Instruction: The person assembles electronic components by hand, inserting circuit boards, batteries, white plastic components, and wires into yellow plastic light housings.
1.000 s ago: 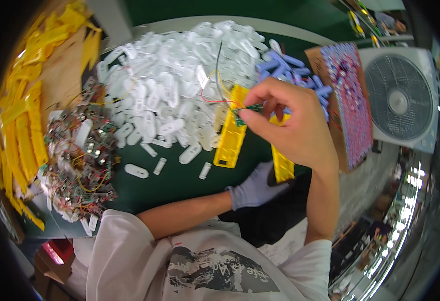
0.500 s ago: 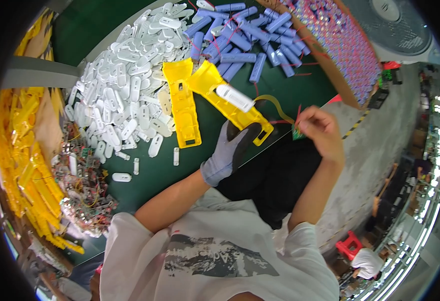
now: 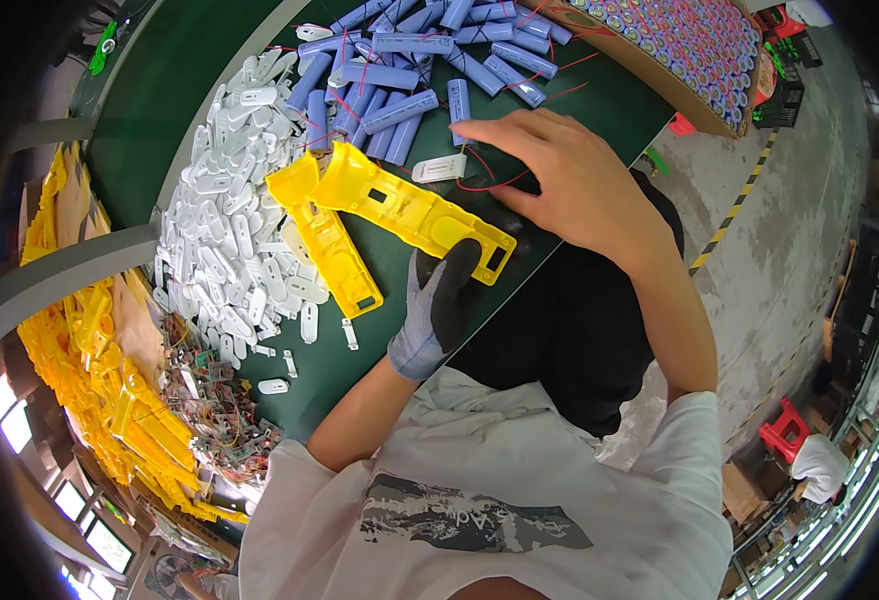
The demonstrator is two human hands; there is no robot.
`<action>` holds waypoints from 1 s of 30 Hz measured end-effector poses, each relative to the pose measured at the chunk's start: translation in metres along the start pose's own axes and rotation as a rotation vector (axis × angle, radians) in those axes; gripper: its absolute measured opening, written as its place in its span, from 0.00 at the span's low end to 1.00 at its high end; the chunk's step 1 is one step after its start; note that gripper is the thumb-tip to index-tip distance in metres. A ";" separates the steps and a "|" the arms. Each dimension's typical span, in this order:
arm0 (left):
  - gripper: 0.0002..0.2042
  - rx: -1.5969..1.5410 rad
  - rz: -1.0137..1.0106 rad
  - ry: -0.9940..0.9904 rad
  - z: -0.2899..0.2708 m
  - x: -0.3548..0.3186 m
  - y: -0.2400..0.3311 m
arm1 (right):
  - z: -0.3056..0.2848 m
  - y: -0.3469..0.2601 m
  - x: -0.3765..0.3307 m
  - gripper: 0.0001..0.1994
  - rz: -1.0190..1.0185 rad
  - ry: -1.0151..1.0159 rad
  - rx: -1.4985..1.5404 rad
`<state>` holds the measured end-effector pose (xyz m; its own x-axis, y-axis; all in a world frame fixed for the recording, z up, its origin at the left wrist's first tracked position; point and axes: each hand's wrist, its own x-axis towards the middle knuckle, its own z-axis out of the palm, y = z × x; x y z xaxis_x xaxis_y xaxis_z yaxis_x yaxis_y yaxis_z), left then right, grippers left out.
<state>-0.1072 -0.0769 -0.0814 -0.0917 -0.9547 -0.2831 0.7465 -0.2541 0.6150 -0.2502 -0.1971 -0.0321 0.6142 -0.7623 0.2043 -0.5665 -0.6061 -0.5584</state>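
My left hand (image 3: pixel 439 300), in a grey glove with black fingers, grips the lower end of a yellow plastic half-shell (image 3: pixel 409 215). This shell is tilted, its hollow inner side facing up. Its wide upper end overlaps a second yellow half-shell (image 3: pixel 339 265) lying on the table. My bare right hand (image 3: pixel 574 185) is open over the table's right side, thumb and index finger apart. Its index fingertip is at the lower end of a blue cylindrical battery (image 3: pixel 459 100); whether they touch I cannot tell. A small white flat piece (image 3: pixel 439 168) and a loop of red wire (image 3: pixel 494 187) lie nearby.
Blue batteries (image 3: pixel 379 75) with red wires pile up at the back. White oval plastic pieces (image 3: pixel 229 220) heap on the left, near tangled wired parts (image 3: pixel 224 410) and yellow shells (image 3: pixel 109 380). A cardboard box (image 3: pixel 649 70) of cylindrical cells stands at the back right.
My right hand has moved left and forward, fingers spreading from a pinch by the green circuit board. The white piece has left the yellow shell for the table. The board is no longer visible.
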 end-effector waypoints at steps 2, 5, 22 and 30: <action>0.24 0.012 0.016 -0.002 0.006 0.002 0.001 | 0.001 0.001 0.004 0.15 -0.107 -0.056 -0.072; 0.25 0.025 0.044 -0.025 0.002 0.002 0.000 | 0.002 0.005 0.002 0.14 -0.152 -0.102 -0.082; 0.29 0.310 0.420 0.117 0.004 -0.011 -0.006 | -0.013 0.000 -0.049 0.12 0.125 -0.158 0.004; 0.26 0.289 0.560 0.197 -0.014 0.002 -0.014 | 0.001 -0.012 -0.061 0.13 -0.014 -0.047 -0.119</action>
<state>-0.1080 -0.0733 -0.1009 0.4014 -0.9156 0.0245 0.4370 0.2150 0.8734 -0.2802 -0.1432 -0.0391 0.6460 -0.7437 0.1721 -0.6172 -0.6415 -0.4555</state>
